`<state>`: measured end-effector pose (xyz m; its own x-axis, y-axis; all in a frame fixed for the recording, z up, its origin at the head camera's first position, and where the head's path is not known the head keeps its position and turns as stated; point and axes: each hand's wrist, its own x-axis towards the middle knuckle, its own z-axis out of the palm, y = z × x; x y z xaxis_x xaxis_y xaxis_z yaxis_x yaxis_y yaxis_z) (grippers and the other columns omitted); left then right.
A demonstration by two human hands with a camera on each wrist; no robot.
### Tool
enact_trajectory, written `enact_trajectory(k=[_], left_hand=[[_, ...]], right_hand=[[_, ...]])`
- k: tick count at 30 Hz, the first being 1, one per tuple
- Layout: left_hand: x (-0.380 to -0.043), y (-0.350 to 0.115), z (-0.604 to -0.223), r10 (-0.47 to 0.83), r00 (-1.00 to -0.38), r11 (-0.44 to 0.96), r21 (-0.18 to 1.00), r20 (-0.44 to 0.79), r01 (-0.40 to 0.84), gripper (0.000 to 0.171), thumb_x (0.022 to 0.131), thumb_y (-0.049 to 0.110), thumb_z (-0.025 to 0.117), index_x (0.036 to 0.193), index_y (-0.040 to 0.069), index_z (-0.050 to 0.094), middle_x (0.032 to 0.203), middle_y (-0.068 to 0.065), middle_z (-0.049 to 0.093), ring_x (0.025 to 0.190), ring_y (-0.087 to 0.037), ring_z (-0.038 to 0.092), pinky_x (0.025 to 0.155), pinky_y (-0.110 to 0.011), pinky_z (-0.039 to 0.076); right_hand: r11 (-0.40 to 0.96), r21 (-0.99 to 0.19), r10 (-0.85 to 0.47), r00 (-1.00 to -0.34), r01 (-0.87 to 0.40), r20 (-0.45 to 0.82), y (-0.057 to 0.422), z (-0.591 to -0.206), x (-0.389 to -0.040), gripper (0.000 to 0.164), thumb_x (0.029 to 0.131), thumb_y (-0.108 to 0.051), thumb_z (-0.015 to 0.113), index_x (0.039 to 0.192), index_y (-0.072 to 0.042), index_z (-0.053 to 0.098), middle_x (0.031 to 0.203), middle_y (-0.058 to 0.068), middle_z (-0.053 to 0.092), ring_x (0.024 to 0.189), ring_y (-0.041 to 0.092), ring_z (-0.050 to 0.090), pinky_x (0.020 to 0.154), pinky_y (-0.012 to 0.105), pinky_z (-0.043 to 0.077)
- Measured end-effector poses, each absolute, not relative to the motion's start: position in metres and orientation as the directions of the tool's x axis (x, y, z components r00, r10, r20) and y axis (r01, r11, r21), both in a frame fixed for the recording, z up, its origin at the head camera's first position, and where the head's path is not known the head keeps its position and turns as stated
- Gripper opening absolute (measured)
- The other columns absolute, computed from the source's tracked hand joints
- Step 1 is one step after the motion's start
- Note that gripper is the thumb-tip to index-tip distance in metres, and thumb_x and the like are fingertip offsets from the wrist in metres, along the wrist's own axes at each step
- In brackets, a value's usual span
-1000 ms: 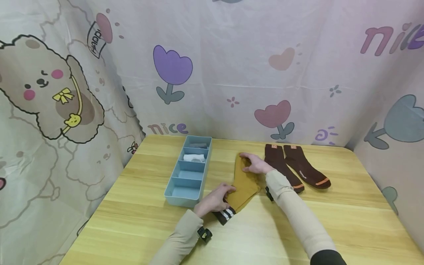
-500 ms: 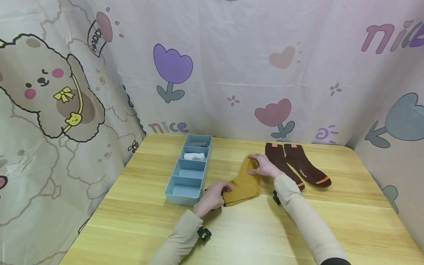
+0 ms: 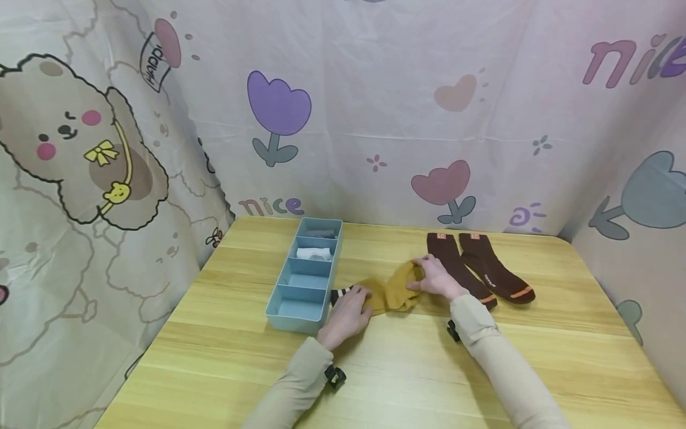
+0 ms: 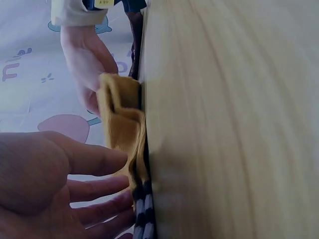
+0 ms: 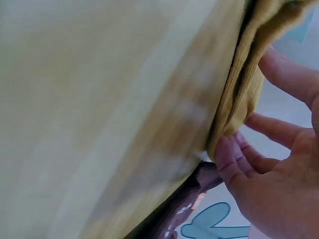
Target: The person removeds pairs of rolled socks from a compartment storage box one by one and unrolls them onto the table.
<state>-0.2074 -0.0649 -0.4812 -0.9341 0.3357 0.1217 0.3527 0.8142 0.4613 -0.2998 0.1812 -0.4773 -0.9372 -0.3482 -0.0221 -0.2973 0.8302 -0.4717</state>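
Observation:
A mustard-yellow pair of socks (image 3: 378, 292), with a dark, white-striped end (image 4: 143, 211), lies bunched up on the table beside the box. My left hand (image 3: 348, 313) touches the socks near the striped end, its fingers fairly straight in the left wrist view. At the other end my right hand (image 3: 435, 277) grips the yellow fabric, thumb on one side and fingertips (image 5: 227, 154) round the edge. Two brown socks with orange toe stripes, one partly behind my right hand (image 3: 450, 259) and one beside it (image 3: 490, 268), lie flat on the right.
A light blue divided box (image 3: 325, 298) stands left of the socks, close to my left hand. A grey folded item (image 3: 320, 233) lies in its rear compartment and a white one (image 3: 314, 254) in the compartment before it. A printed curtain (image 3: 348, 107) hangs behind the wooden table (image 3: 214, 357).
The yellow socks have swung round to lie more crosswise and now buckle in the middle. My right hand has moved right and slightly nearer; my left hand has shifted slightly.

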Motion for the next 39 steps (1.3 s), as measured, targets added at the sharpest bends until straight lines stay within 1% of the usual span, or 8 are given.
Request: enact_trajectory(k=[13,18,22,24,28,32,35,39], left_hand=[[-0.23,-0.05,-0.485,0.314,-0.948,0.785,0.547,0.054,0.291,0.041,0.102,0.009,0.048,0.14,-0.006,0.052,0.142,-0.025,0.048,0.122,-0.039,0.059,0.107,-0.051,0.047],[-0.243,-0.045,-0.486,0.287,-0.954,0.783,0.554,0.084,0.284,0.037,0.102,0.008,0.046,0.135,-0.004,0.058,0.142,-0.021,0.053,0.139,-0.041,0.046,0.12,-0.057,0.031],[-0.252,-0.041,-0.49,0.233,-0.97,0.778,0.585,0.066,0.227,0.04,0.105,0.016,0.04,0.137,0.001,0.058,0.148,-0.016,0.053,0.151,-0.042,0.029,0.124,-0.061,0.017],[-0.256,-0.04,-0.492,0.209,-0.976,0.771,0.605,0.055,0.199,0.043,0.107,0.022,0.036,0.138,0.002,0.057,0.15,-0.015,0.053,0.152,-0.041,0.027,0.125,-0.061,0.014],[-0.262,-0.039,-0.494,0.176,-0.984,0.736,0.658,0.038,0.157,0.047,0.108,0.031,0.037,0.138,0.001,0.058,0.15,-0.016,0.052,0.152,-0.041,0.027,0.125,-0.061,0.012],[-0.268,-0.037,-0.493,0.165,-0.986,0.704,0.695,0.04,0.146,0.048,0.105,0.036,0.045,0.134,0.0,0.058,0.146,-0.019,0.054,0.147,-0.038,0.037,0.126,-0.06,0.011],[-0.272,-0.037,-0.493,0.169,-0.984,0.683,0.712,0.061,0.162,0.047,0.104,0.036,0.05,0.131,-0.001,0.059,0.139,-0.02,0.055,0.14,-0.037,0.045,0.126,-0.06,0.011],[-0.277,-0.036,-0.496,0.165,-0.983,0.664,0.728,0.079,0.17,0.045,0.102,0.037,0.055,0.124,-0.001,0.062,0.137,-0.021,0.05,0.138,-0.04,0.044,0.126,-0.057,0.016]], right_hand=[[0.877,-0.408,-0.285,-0.958,-0.254,-0.017,0.182,-0.476,-0.271,0.06,0.084,-0.023,0.08,0.128,0.012,0.06,0.12,0.031,0.057,0.112,0.045,0.055,0.102,0.056,0.046],[0.889,-0.393,-0.254,-0.967,-0.235,0.003,0.184,-0.475,-0.262,0.052,0.083,-0.026,0.08,0.116,0.012,0.064,0.107,0.025,0.06,0.093,0.035,0.058,0.089,0.051,0.05],[0.892,-0.404,-0.232,-0.973,-0.203,-0.022,0.186,-0.473,-0.256,0.051,0.084,-0.028,0.08,0.115,0.01,0.064,0.105,0.023,0.061,0.091,0.034,0.058,0.086,0.052,0.051],[0.891,-0.412,-0.223,-0.974,-0.191,-0.032,0.188,-0.472,-0.254,0.049,0.083,-0.028,0.08,0.113,0.008,0.065,0.103,0.022,0.063,0.09,0.033,0.058,0.083,0.052,0.051],[0.886,-0.426,-0.217,-0.976,-0.185,-0.028,0.193,-0.469,-0.25,0.042,0.081,-0.028,0.083,0.104,0.003,0.067,0.094,0.015,0.066,0.079,0.026,0.054,0.071,0.044,0.049],[0.88,-0.443,-0.207,-0.977,-0.168,-0.04,0.198,-0.467,-0.245,0.036,0.08,-0.028,0.083,0.092,-0.001,0.063,0.08,0.007,0.058,0.071,0.023,0.049,0.063,0.034,0.04],[0.879,-0.452,-0.198,-0.978,-0.149,-0.062,0.201,-0.466,-0.243,0.036,0.079,-0.029,0.084,0.087,-0.003,0.061,0.073,0.004,0.051,0.069,0.022,0.047,0.062,0.031,0.036],[0.879,-0.453,-0.202,-0.977,-0.15,-0.069,0.202,-0.466,-0.241,0.035,0.078,-0.03,0.085,0.085,-0.004,0.063,0.072,0.002,0.055,0.068,0.022,0.049,0.063,0.03,0.038]])
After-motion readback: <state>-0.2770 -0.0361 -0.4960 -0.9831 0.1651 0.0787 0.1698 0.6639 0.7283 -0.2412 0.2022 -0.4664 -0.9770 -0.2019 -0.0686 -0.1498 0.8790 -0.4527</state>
